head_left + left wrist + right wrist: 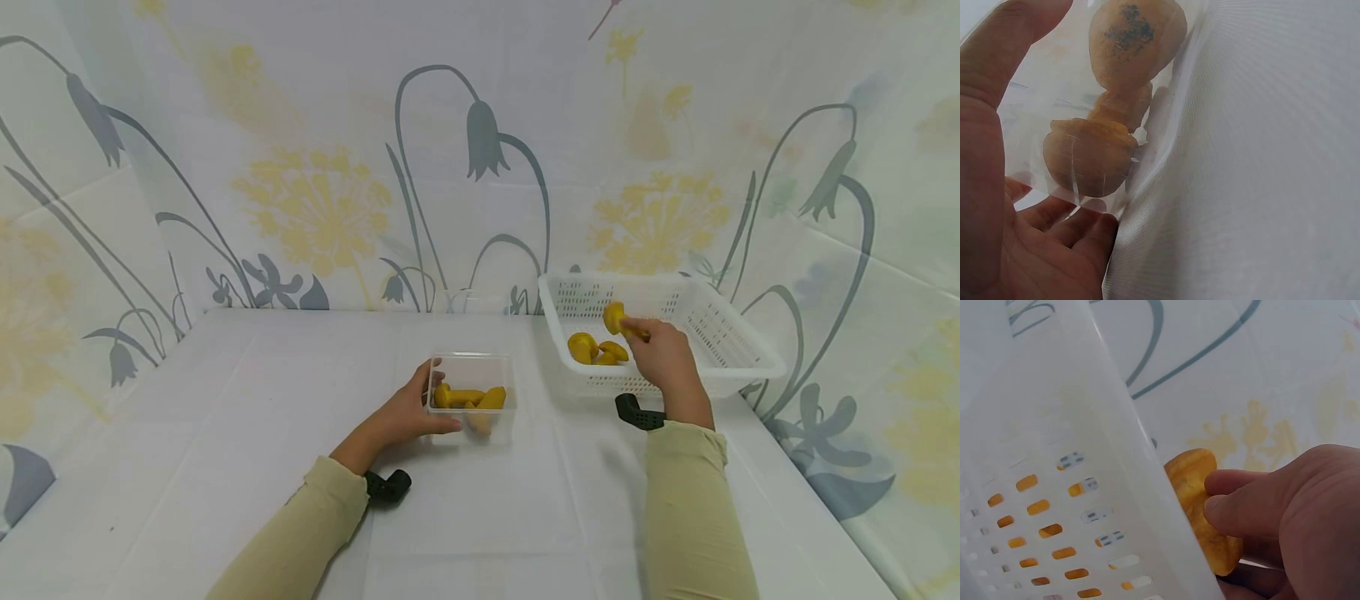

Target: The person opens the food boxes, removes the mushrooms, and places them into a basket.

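Note:
My left hand point(405, 412) grips the left end of a clear plastic box point(472, 357), thumb along its front and fingers round the side and back. Inside lie several yellow mushrooms point(463, 397); the left wrist view shows mushroom caps point(1091, 159) through the clear wall. At the white slotted basket point(750, 373), my right hand point(663, 354) pinches one yellow mushroom point(614, 317) between thumb and fingers. That mushroom point(1192, 503) shows partly behind the basket wall in the right wrist view. More yellow mushrooms point(582, 347) sit in the basket's left part.
A white cloth point(255, 467) covers the table. Behind the box stands a faint clear plastic piece point(471, 302) near the back wall. Flower-printed curtains point(322, 150) enclose the back and both sides. Dark wrist devices point(387, 487) are strapped at both wrists.

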